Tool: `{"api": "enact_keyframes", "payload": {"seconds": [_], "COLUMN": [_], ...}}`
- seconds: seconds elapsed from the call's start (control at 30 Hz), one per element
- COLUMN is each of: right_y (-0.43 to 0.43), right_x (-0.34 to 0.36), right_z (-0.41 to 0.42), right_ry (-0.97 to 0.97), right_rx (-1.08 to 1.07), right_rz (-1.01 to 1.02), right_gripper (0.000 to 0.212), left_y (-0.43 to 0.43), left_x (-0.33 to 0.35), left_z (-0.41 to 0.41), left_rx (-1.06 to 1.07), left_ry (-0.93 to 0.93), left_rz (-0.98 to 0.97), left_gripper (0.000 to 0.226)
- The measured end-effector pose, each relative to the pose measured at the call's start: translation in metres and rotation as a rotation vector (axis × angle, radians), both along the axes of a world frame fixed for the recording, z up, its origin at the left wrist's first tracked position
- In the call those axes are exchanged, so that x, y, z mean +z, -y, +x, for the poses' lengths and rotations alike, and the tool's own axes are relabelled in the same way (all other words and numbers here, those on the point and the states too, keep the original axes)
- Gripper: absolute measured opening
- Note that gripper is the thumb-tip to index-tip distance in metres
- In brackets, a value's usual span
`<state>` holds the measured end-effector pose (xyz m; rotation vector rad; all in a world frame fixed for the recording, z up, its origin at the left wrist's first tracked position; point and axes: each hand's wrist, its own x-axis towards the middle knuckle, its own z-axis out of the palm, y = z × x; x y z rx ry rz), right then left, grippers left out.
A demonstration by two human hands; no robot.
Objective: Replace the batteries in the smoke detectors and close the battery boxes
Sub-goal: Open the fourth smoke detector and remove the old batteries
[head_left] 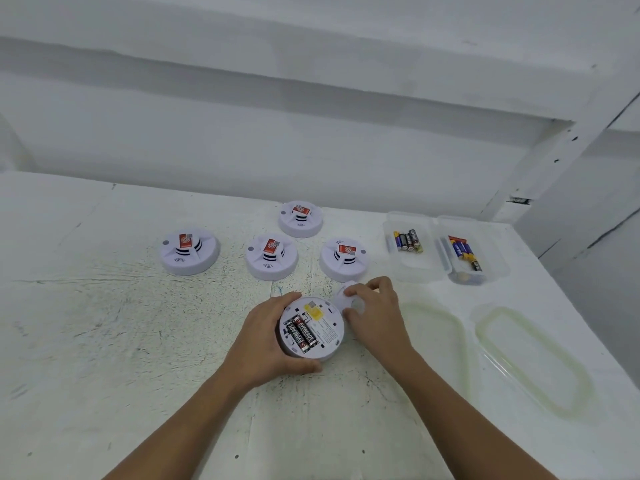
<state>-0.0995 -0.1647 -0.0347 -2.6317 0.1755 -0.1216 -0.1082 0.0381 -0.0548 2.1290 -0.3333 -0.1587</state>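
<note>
A white smoke detector (pixel 320 329) lies upside down near the table's front, its battery bay uncovered with two black batteries (pixel 303 334) in it. My left hand (pixel 266 337) grips its left side. My right hand (pixel 374 310) holds the round white cover plate (pixel 349 299) just right of the detector. Several more detectors stand face up behind: one at left (pixel 189 251), one in the middle (pixel 272 257), one at the back (pixel 300 218) and one at right (pixel 343 259).
Two clear plastic boxes at the right hold loose batteries, the left box (pixel 408 251) and the right box (pixel 467 254). Their two clear lids (pixel 533 358) lie on the white table (pixel 104 341) nearer me. A white wall rises behind.
</note>
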Motion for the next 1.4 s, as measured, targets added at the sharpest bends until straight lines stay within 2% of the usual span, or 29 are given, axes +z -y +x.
{"api": "enact_keyframes", "payload": {"seconds": [0.1, 0.33, 0.43, 0.63, 0.73, 0.8, 0.87, 1.03, 1.4], "right_y": [0.001, 0.004, 0.007, 0.011, 0.004, -0.004, -0.015, -0.038, -0.050], "right_x": [-0.002, -0.006, -0.002, 0.001, 0.010, 0.022, 0.034, 0.035, 0.034], "right_z": [0.000, -0.003, 0.003, 0.006, 0.008, 0.008, 0.004, -0.001, 0.009], "right_ry": [0.038, 0.041, -0.069, -0.106, -0.027, 0.006, -0.019, -0.072, -0.124], "right_rx": [0.032, 0.070, 0.077, 0.087, 0.105, 0.192, 0.300, 0.462, 0.543], "right_rz": [-0.186, -0.381, -0.308, -0.230, -0.049, 0.100, 0.152, 0.109, 0.030], "right_gripper": [0.032, 0.030, 0.035, 0.034, 0.023, 0.012, 0.010, 0.010, 0.011], "left_y": [-0.001, -0.002, -0.002, -0.005, -0.006, -0.006, -0.005, -0.002, -0.001], "left_x": [0.000, 0.000, 0.000, 0.001, 0.001, 0.000, 0.000, 0.001, 0.000], "left_z": [0.000, 0.002, 0.002, 0.004, 0.004, 0.004, 0.004, 0.004, 0.009], "left_rx": [0.000, -0.018, -0.034, -0.075, -0.078, -0.074, -0.067, -0.050, -0.046], "left_ry": [0.002, 0.020, 0.018, 0.023, 0.033, 0.050, 0.067, 0.108, 0.142], "left_rz": [0.016, 0.040, 0.058, 0.063, 0.066, 0.066, 0.057, 0.001, -0.025], "left_gripper": [0.115, 0.115, 0.118, 0.122, 0.122, 0.116, 0.106, 0.087, 0.085]}}
